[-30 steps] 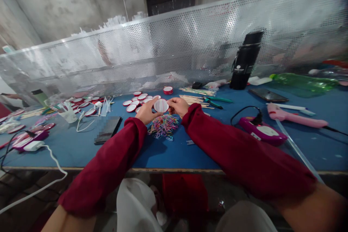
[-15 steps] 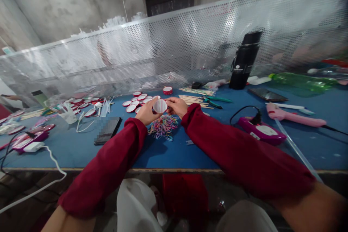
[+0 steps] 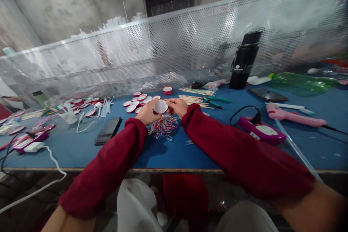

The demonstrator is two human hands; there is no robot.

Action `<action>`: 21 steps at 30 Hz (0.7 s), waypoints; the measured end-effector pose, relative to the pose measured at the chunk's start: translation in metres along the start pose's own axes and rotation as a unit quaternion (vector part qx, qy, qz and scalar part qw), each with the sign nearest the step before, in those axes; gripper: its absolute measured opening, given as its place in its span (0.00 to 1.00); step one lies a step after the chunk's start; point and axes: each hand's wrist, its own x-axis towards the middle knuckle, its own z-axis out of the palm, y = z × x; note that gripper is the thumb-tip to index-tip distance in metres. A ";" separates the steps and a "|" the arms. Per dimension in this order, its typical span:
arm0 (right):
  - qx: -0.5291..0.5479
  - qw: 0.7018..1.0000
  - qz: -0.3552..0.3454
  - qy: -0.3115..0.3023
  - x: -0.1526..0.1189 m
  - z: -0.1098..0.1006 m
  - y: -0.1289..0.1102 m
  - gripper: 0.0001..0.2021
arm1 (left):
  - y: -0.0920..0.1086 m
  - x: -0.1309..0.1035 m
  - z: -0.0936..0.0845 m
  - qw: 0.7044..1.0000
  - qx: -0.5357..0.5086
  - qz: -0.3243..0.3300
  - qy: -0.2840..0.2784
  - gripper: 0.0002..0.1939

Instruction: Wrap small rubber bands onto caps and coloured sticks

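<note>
Between my two hands is a shallow round white piece with a red rim (image 3: pixel 160 106), tilted toward me, with thin lines running across its face. My left hand (image 3: pixel 148 112) grips its left edge, thumb and fingers closed on it. On the opposite edge, my right hand (image 3: pixel 177 107) pinches with the fingertips. Right below lies a heap of small multicoloured loops (image 3: pixel 164 127), too small to name surely. Several similar red-rimmed round pieces (image 3: pixel 131 108) are spread just behind my left hand, and a short stack of them (image 3: pixel 168 90) stands farther back.
Wooden sticks (image 3: pixel 191 100) and green-handled pliers (image 3: pixel 217 100) lie beyond my right hand. To the right are a purple power strip (image 3: pixel 262 130), a pink glue gun (image 3: pixel 296 115) and a black flask (image 3: pixel 244 61). A dark phone-like slab (image 3: pixel 108 130) lies left. A perforated metal screen (image 3: pixel 174 49) closes the back.
Both hands stay in almost the same place on the round piece. Its face has turned slightly, and the lines across it show more clearly now.
</note>
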 end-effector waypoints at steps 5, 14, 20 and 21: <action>-0.007 1.000 0.000 0.003 0.001 -0.001 0.000 0.13 | -0.002 0.000 0.000 1.000 0.008 -0.005 -0.003 0.36; 0.001 1.000 -0.002 -0.003 0.002 0.000 0.001 0.13 | -0.001 0.001 -0.001 1.000 -0.019 -0.008 -0.009 0.37; -0.022 1.000 -0.006 0.016 0.002 -0.001 -0.001 0.14 | -0.008 0.000 0.004 0.990 -0.137 -0.033 0.025 0.37; -0.028 0.999 -0.010 0.018 0.002 -0.001 -0.001 0.14 | -0.010 0.000 0.005 0.985 -0.164 -0.046 0.035 0.36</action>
